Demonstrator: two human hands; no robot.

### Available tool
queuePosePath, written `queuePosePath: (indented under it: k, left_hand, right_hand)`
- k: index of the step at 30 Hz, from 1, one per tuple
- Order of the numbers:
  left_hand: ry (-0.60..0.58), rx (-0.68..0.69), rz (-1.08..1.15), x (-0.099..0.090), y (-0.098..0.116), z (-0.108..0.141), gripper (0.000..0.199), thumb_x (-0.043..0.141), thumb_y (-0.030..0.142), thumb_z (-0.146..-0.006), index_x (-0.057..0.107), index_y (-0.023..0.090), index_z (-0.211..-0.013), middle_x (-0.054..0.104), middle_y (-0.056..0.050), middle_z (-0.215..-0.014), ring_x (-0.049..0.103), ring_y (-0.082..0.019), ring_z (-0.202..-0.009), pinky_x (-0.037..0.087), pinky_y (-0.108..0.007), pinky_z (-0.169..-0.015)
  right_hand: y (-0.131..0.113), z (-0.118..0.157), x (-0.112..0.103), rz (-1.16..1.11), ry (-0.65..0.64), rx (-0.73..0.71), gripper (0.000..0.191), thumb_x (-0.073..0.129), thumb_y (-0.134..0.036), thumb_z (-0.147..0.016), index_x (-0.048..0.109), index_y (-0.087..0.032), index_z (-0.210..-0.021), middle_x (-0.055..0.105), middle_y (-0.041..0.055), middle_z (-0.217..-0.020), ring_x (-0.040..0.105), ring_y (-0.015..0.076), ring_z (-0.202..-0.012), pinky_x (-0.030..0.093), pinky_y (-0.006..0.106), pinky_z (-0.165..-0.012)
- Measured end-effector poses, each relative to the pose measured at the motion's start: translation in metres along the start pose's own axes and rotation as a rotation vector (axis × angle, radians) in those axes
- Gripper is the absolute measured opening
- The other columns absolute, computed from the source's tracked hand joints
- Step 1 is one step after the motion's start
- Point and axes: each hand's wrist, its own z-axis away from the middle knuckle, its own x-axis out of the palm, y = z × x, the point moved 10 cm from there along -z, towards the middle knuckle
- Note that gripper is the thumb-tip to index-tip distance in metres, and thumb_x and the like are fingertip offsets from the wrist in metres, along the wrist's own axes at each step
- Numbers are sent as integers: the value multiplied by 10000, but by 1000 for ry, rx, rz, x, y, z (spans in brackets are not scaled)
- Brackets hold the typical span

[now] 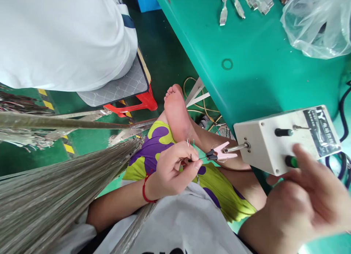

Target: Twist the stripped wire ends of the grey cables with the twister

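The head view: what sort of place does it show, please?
Probably a cable workshop: USB plugs lie on the green table, a knobbed box sits at its edge, and many long strands fill the picture's lower left.

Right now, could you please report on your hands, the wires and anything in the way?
Left hand pinching thin wires. Right hand blurred by green knob of white box, contact unclear. Dark wire runs to pink clip. Nothing visible blocking it.

A smooth, bright green tabletop (189, 23) slants across the right, white metal struts (195, 92) showing by its edge. The dark green floor (164, 49) carries yellow-and-black striped tape (68, 148). Left of the tabletop stands a red plastic stool (147, 99) with a grey quilted cushion (123, 86); a blue box (148, 0) sits farther off.
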Motion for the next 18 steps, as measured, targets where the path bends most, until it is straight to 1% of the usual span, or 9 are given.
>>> queuePosePath:
  k: [2, 4, 5, 8, 10, 11, 14, 16, 18]
  left_hand:
    - [-3, -20, -5, 0, 0, -1, 105, 740, 160, -1155, 669, 229, -1120, 653, 15, -887, 599, -116, -733, 504, -230, -654]
    - [-2, -32, -10, 0, 0, -1, 108, 732, 165, -1158, 669, 227, -1097, 652, 16, -881, 589, -113, -721, 498, -226, -647]
    - [0, -32, -8, -1, 1, -1, 110, 730, 165, -1157, 669, 227, -1091, 653, 17, -878, 590, -112, -718, 497, -224, -644]
    - [11, -24, -2, -2, 3, -2, 105, 738, 164, -1150, 676, 227, -1096, 667, 15, -880, 618, -113, -727, 502, -215, -645]
    - [17, -20, -1, -3, 5, -1, 99, 746, 169, -1147, 682, 226, -1099, 679, 14, -877, 626, -113, -720, 504, -211, -639]
    - [18, -22, -1, -4, 5, -1, 96, 747, 170, -1147, 684, 226, -1102, 683, 13, -878, 624, -111, -712, 505, -209, -633]
    - [38, -3, 9, -8, 9, 0, 95, 748, 158, -1144, 685, 226, -1125, 681, 17, -876, 613, -107, -691, 512, -207, -622]
    - [62, 30, 21, -12, 14, 1, 108, 746, 141, -1140, 683, 228, -1145, 662, 25, -858, 599, -107, -680, 523, -214, -628]
    - [77, 69, 32, -14, 20, 2, 123, 745, 128, -1133, 683, 230, -1161, 648, 30, -839, 575, -105, -660, 525, -221, -624]
  right_hand:
    - [4, -2, 2, 37, 75, 49, 590, 744, -190, -1048, 882, -549, -1496, 972, -53, -1096, 971, 462, -936, 374, 294, -379]
    - [-1, -4, 6, 58, 114, 13, 618, 765, -134, -979, 921, -500, -1452, 925, -85, -1396, 974, 437, -951, 324, 249, -376]
    - [-5, -4, 6, 77, 141, -19, 602, 770, -134, -964, 938, -478, -1429, 890, -94, -1474, 974, 428, -945, 320, 237, -383]
    - [-13, -4, -2, 164, 234, -92, 547, 794, -122, -931, 982, -420, -1350, 899, -78, -1456, 970, 446, -1012, 404, 258, -433]
    - [-14, -5, -9, 192, 252, -125, 524, 794, -121, -920, 996, -393, -1320, 925, -50, -1396, 960, 459, -1065, 469, 302, -479]
    - [-13, -7, -13, 193, 242, -131, 514, 797, -131, -918, 998, -389, -1315, 926, -39, -1394, 957, 452, -1038, 490, 325, -496]
    - [-6, -13, -21, 143, 141, -108, 457, 874, -236, -921, 989, -432, -1319, 904, -25, -1470, 921, 387, -822, 516, 378, -506]
    - [-6, -12, -19, 65, 55, -114, 366, 980, -408, -912, 985, -504, -1265, 892, -48, -1502, 862, 317, -690, 500, 375, -477]
    - [-12, -4, -13, -6, 37, -149, 269, 1037, -571, -897, 987, -539, -1159, 937, -54, -1371, 773, 234, -589, 508, 377, -474]
